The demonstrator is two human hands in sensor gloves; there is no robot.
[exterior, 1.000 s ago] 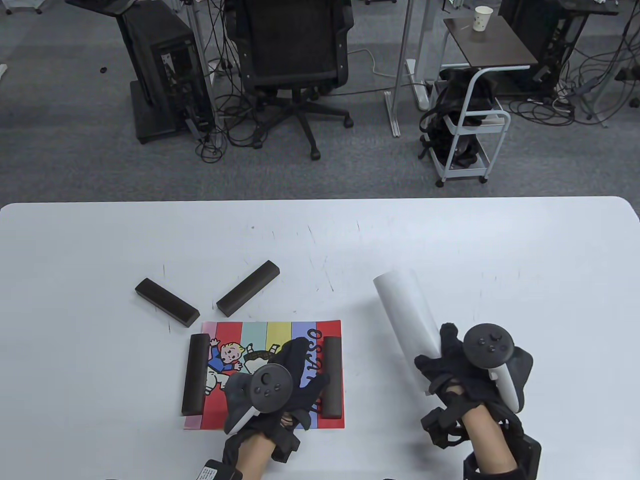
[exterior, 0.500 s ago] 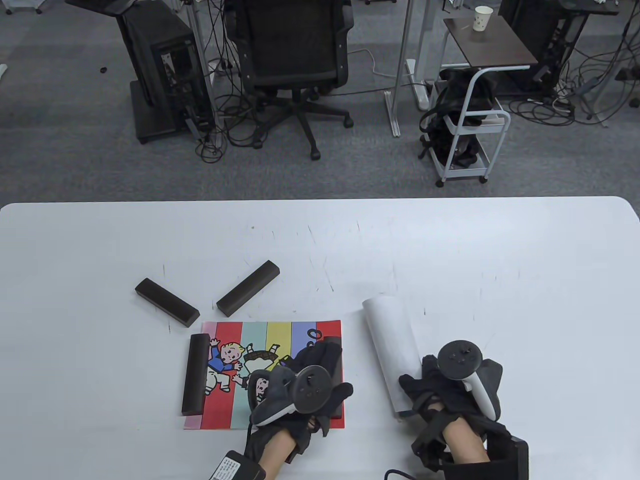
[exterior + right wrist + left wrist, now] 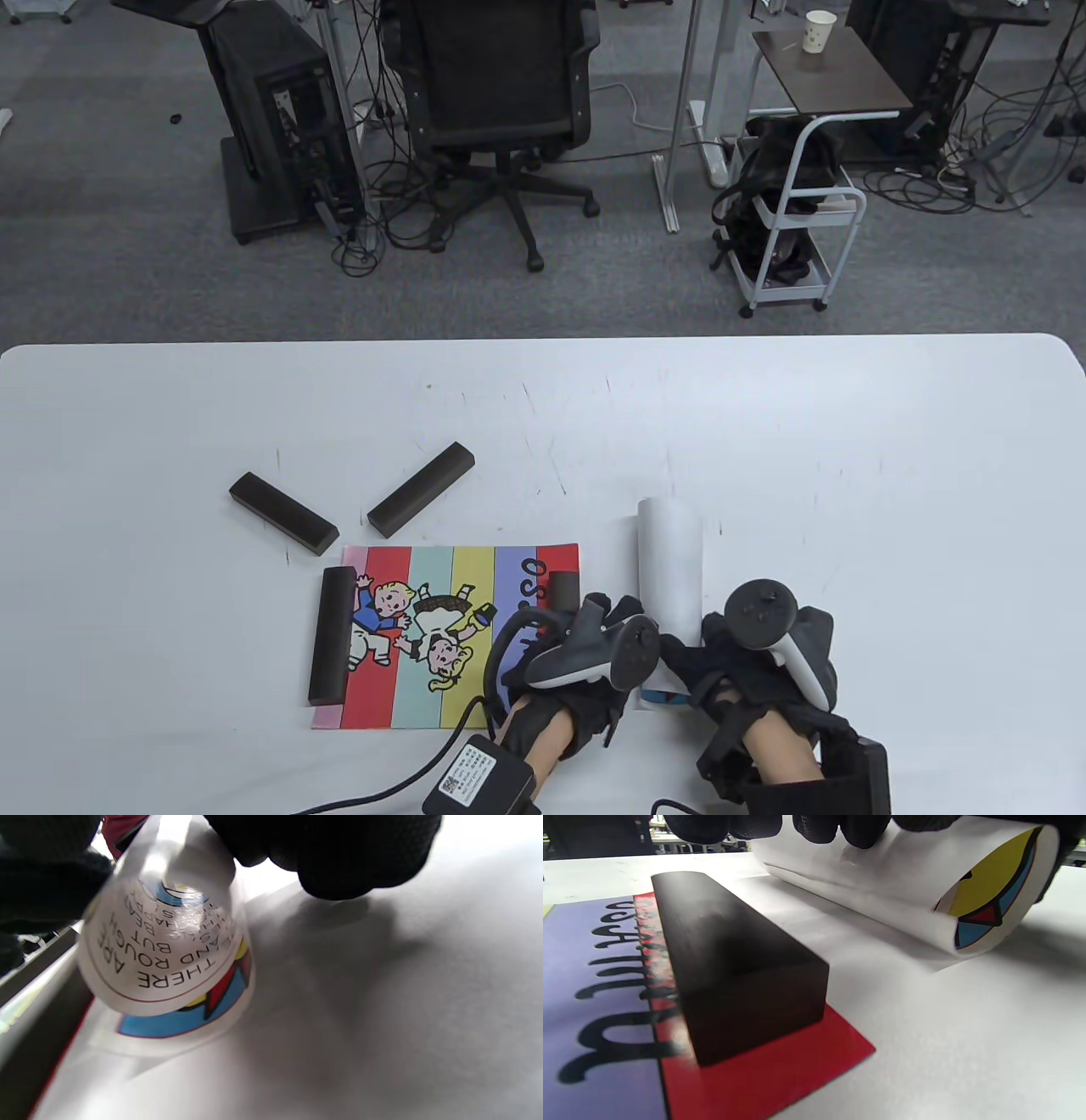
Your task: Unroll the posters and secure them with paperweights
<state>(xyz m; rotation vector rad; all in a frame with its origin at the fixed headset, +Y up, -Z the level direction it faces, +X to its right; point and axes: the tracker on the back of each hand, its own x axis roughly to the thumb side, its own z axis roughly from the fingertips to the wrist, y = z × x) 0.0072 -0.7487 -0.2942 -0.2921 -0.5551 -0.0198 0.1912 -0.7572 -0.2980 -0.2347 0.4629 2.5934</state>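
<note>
A white rolled poster (image 3: 670, 556) lies on the table to the right of a flat colourful poster (image 3: 441, 637). My right hand (image 3: 730, 658) grips the roll's near end. My left hand (image 3: 594, 645) touches the roll from its left side; its fingertips (image 3: 857, 830) rest on the roll (image 3: 882, 887). The right wrist view shows the roll's open end (image 3: 169, 955) with printed text inside. Two dark bar paperweights hold the flat poster: one on its left edge (image 3: 331, 637), one on its right edge (image 3: 560, 587), close in the left wrist view (image 3: 729, 959).
Two spare dark paperweights (image 3: 284, 513) (image 3: 420, 500) lie on the white table (image 3: 848, 424) behind the flat poster. A black battery pack with cable (image 3: 479, 777) hangs at my left wrist near the table's front edge.
My right hand pulled the roll down towards the front and turned it straighter, next to the flat poster. My left hand left the right paperweight and moved right onto the roll.
</note>
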